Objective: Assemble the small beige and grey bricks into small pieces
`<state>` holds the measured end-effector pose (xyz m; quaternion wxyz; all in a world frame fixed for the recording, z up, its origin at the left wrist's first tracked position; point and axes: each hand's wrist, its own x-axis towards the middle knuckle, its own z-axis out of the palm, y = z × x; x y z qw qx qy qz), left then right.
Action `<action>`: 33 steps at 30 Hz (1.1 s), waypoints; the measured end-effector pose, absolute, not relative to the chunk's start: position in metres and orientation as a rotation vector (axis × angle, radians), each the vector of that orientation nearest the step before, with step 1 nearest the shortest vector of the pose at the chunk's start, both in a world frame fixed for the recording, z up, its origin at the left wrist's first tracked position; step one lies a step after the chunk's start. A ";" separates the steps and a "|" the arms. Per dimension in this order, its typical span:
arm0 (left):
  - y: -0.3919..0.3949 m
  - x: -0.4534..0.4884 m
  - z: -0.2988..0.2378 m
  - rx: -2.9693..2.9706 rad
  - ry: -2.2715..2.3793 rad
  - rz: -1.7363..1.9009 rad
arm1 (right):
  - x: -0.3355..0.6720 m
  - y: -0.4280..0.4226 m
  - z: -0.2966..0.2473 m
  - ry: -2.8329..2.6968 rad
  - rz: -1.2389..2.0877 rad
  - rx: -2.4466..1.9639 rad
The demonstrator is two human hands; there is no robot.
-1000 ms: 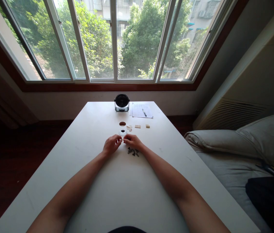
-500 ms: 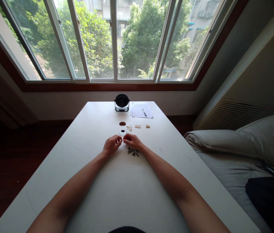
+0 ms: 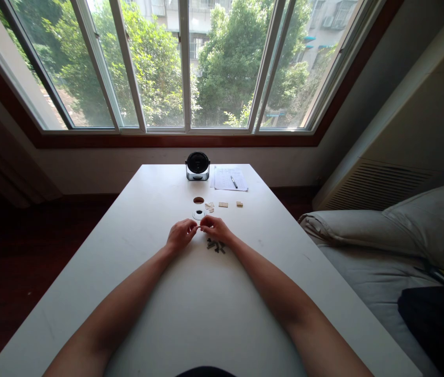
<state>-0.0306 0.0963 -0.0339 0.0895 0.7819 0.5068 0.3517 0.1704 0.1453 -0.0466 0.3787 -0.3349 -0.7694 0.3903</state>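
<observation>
My left hand (image 3: 181,234) and my right hand (image 3: 214,228) meet at the middle of the white table (image 3: 147,272), fingertips pinched together on a tiny piece too small to name. Just beyond the fingers lies a small white ring with a dark centre (image 3: 199,214). A heap of small dark grey pieces (image 3: 215,245) lies beside my right wrist. Farther back sit a brown disc (image 3: 198,200) and tan studded plates (image 3: 223,204), with pale bits (image 3: 209,207) between them.
At the table's far edge stand a small black fan (image 3: 197,166) and a sheet of paper with a pen (image 3: 228,178). A bed with pillows (image 3: 398,230) flanks the table on the right. Dark floor lies to the left.
</observation>
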 end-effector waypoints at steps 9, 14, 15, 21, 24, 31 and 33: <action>0.096 -0.031 -0.032 2.324 1.514 1.051 | 0.170 0.146 -0.047 -1.992 0.989 -0.907; 0.097 -0.031 -0.033 2.316 1.491 1.058 | 0.171 0.147 -0.049 -1.995 0.970 -0.856; 0.097 -0.031 -0.034 2.314 1.490 1.059 | 0.171 0.147 -0.049 -1.995 0.964 -0.854; 0.096 -0.030 -0.034 2.288 1.475 1.084 | 0.170 0.146 -0.048 -2.000 0.959 -0.906; 0.096 -0.030 -0.033 2.280 1.488 1.088 | 0.170 0.146 -0.048 -1.999 0.966 -0.918; 0.096 -0.030 -0.033 2.272 1.504 1.084 | 0.170 0.146 -0.048 -1.986 0.958 -0.933; 0.096 -0.030 -0.033 2.268 1.512 1.086 | 0.171 0.146 -0.048 -1.986 0.962 -0.938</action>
